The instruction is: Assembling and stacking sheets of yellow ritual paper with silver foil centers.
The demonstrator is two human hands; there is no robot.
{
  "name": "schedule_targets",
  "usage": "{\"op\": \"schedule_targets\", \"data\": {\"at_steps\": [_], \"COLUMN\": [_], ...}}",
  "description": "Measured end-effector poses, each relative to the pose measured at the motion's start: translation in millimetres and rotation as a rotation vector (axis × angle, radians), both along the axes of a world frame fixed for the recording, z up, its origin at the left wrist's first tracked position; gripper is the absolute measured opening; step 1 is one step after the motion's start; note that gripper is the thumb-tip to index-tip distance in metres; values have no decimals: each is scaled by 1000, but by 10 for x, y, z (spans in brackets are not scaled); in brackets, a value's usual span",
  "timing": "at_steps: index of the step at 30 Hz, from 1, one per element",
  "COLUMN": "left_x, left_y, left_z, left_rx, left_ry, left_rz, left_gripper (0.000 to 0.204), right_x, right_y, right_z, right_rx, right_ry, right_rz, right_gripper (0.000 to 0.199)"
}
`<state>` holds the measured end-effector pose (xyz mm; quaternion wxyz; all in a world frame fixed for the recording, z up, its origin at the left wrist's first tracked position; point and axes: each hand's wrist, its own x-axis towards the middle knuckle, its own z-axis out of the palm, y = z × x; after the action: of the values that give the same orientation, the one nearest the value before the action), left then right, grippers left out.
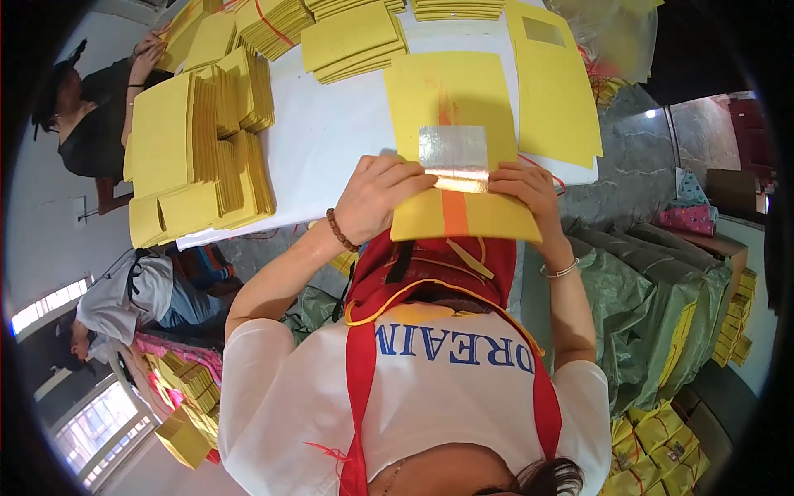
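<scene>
My left hand (376,198) and my right hand (533,198) grip a yellow paper sheet (504,217) from its two sides, at the near edge of the table. An orange stripe (454,217) runs down the middle of the sheet. Over the stripe lies a silver foil square (452,147), its near edge shining gold. Fingertips of both hands press by the foil's near corners, while the thumbs are mostly hidden. The sheet's near part bends down past the table edge, and its far part rests on the table.
Stacks of yellow paper (161,136) line the left of the white table (318,149), with another stack (351,41) at the back. Flat yellow sheets (556,99) lie at right. A co-worker (95,124) handles paper at far left; another person (136,289) sits behind. Green wrapped bundles (637,298) stand at right.
</scene>
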<state>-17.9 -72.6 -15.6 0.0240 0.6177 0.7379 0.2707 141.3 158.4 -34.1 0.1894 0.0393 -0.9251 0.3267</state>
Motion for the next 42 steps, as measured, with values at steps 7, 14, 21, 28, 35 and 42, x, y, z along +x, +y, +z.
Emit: {"op": "schedule_targets", "data": {"at_steps": [7,14,21,28,35,42], "left_x": [-222,-311,-351,-412,-59,43], "left_y": [242,325,349,318,586,598], "left_z": [4,-335,-363,-141,43,-246], "left_rx": [-380,10,-22,2,109,-199], "left_ry": [-640,-1054,-1071,-986,91,204], "left_rz": [407,457,513,537,9,-14], "left_gripper": [28,43,62,66,65,73], "right_x": [-187,-390,-465,-472,-458,-420], "right_y": [-83,-39,-44,-35,-51,-137], "right_z": [-5,-39,-41,-183,-152,-108], "right_rx": [-575,-418,-580,-515,-490,-446], "right_ry": [-243,-198,-332,-195,-213,-216], "right_rz": [-307,-431,-491,-479,-508,-460], "right_gripper": [30,50,46,48,47,48]}}
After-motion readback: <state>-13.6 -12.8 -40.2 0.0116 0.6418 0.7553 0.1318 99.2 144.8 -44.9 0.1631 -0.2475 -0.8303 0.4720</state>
